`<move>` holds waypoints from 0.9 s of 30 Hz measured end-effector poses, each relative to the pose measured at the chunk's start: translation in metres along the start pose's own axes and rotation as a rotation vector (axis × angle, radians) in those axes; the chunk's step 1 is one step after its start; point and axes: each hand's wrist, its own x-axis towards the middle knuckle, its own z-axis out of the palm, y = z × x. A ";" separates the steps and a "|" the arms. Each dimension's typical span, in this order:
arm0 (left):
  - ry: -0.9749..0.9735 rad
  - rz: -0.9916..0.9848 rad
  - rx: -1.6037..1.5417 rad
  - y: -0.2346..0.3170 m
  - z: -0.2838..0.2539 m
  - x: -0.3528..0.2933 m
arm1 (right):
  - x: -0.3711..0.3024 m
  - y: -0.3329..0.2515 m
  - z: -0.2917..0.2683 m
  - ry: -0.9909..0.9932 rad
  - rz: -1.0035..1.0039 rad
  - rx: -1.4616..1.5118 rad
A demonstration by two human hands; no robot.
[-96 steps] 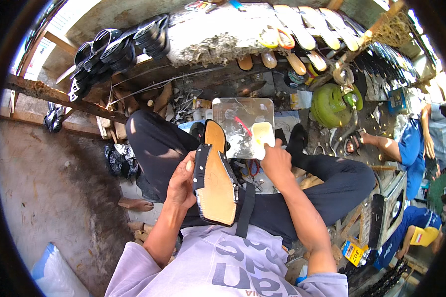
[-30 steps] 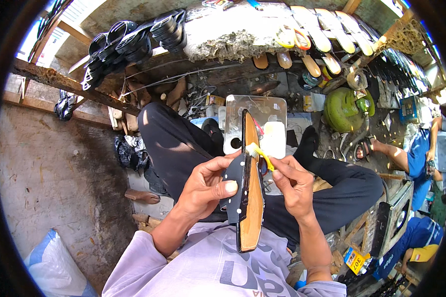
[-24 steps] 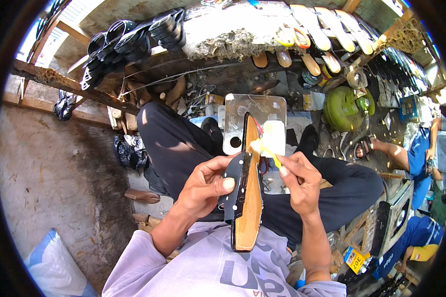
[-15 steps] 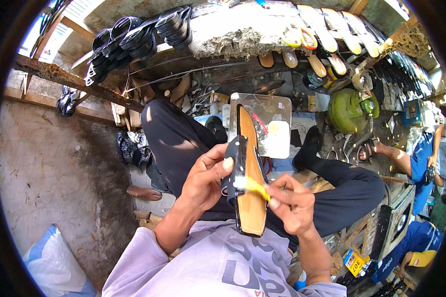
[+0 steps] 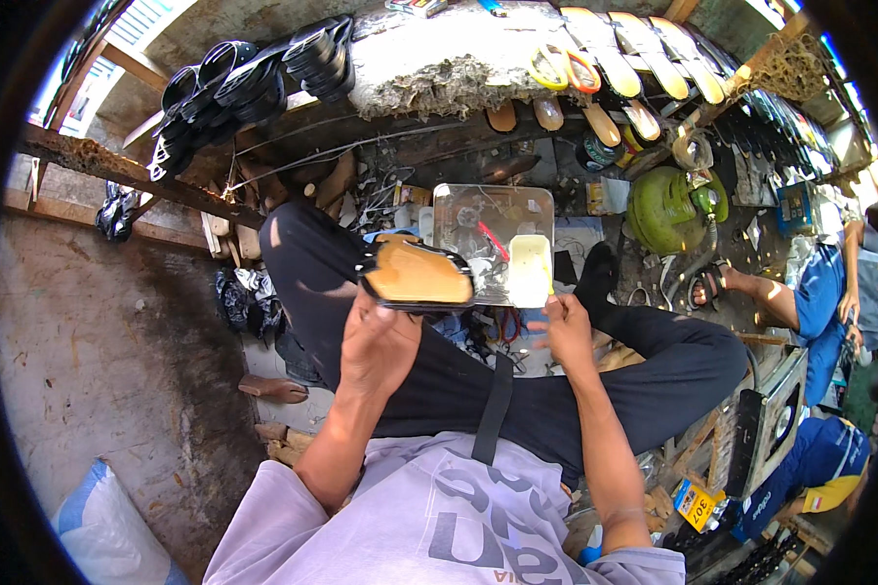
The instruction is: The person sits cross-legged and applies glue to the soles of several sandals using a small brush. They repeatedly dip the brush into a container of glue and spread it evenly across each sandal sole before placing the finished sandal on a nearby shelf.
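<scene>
My left hand (image 5: 379, 343) grips a black sandal (image 5: 419, 270) from below. Its tan insole faces up, and the sandal lies crosswise over my left thigh. The far end of it looks foreshortened. My right hand (image 5: 568, 331) is beside a pale yellow tub (image 5: 530, 271), fingers pinched. A sliver of a yellow brush (image 5: 552, 283) shows at the fingertips, against the tub's right edge; the rest of it is hidden. That tub stands in the corner of a clear plastic box (image 5: 449, 210), where a red strip (image 5: 494, 240) lies too.
A green gas cylinder (image 5: 665, 210) with a hose stands at the right. Finished-looking soles (image 5: 610, 63) and black sandal uppers (image 5: 312, 63) line the bench (image 5: 410, 44) ahead. Another person's foot (image 5: 709, 287) reaches in at the right. A white sack (image 5: 112, 526) leans lower left.
The sandal has swung from upright before my chest to lying crosswise, farther from me. My right hand has left the sandal with the yellow brush and moved forward to the tub.
</scene>
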 end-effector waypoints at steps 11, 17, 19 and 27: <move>0.127 0.334 0.630 0.006 -0.025 0.003 | 0.026 -0.019 0.008 0.301 -0.585 -0.789; 0.021 0.723 1.944 0.015 -0.025 -0.002 | 0.035 -0.033 0.021 0.109 -0.446 -1.140; 0.091 0.458 0.798 0.012 -0.028 0.003 | 0.025 -0.024 0.008 0.113 -0.439 -1.093; 0.178 0.318 0.912 -0.022 -0.037 0.032 | -0.019 -0.046 -0.014 -0.262 -0.007 0.022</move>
